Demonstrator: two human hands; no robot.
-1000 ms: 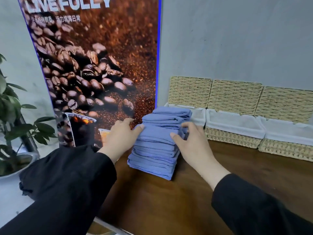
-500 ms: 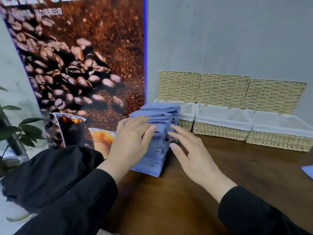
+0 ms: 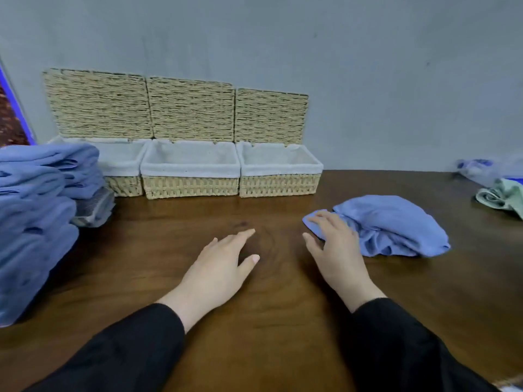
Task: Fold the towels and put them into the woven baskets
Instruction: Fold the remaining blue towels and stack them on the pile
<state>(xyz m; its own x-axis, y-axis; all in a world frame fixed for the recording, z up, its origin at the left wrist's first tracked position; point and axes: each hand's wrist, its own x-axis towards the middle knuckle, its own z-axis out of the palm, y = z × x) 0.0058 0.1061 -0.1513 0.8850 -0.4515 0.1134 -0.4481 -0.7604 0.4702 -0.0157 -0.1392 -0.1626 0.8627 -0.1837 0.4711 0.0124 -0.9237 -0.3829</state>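
Three woven baskets with white liners and raised lids stand in a row against the wall: left basket, middle basket, right basket. Nothing shows inside the liners. A tall stack of folded blue towels fills the left edge and hides part of the left basket. A crumpled blue towel lies on the wooden table at the right. My right hand rests on that towel's near left corner, fingers spread. My left hand hovers flat over bare wood, holding nothing.
A clear plastic packet lies beside the stack, in front of the left basket. At the far right edge sit a crumpled green cloth and a clear plastic bag. A poster edge shows at far left.
Both hands have left the folded stack and moved right; the view swung right with them. My right hand now touches the crumpled blue towel.
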